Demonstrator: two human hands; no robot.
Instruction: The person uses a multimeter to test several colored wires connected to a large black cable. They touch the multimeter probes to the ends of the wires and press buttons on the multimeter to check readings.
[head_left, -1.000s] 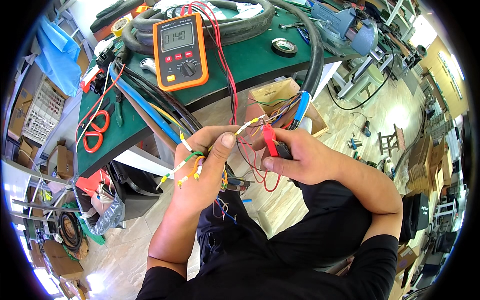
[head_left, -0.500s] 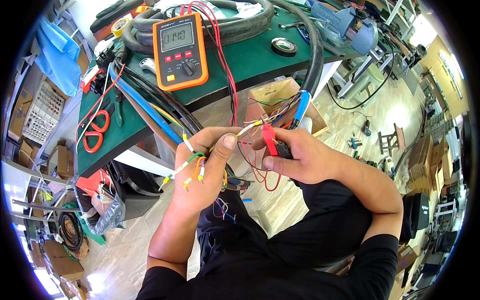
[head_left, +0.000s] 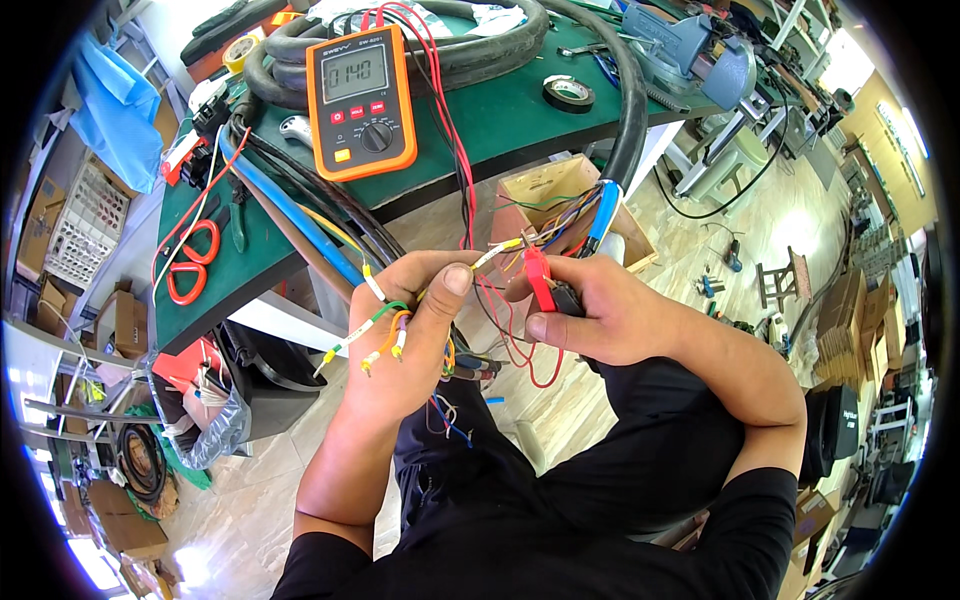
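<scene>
The orange multimeter (head_left: 361,100) lies on the green workbench (head_left: 500,110), black hose (head_left: 480,50) coiled behind it, red scissors (head_left: 190,262) below-left. Below the multimeter, the left hand (head_left: 415,335) closes around a fan of ferruled wires (head_left: 385,325), pinching one yellow-tipped lead. The right hand (head_left: 600,315) grips a red probe (head_left: 540,280) against that tip. A cardboard box (head_left: 560,200) sits behind; the contact point is hard to make out.
</scene>
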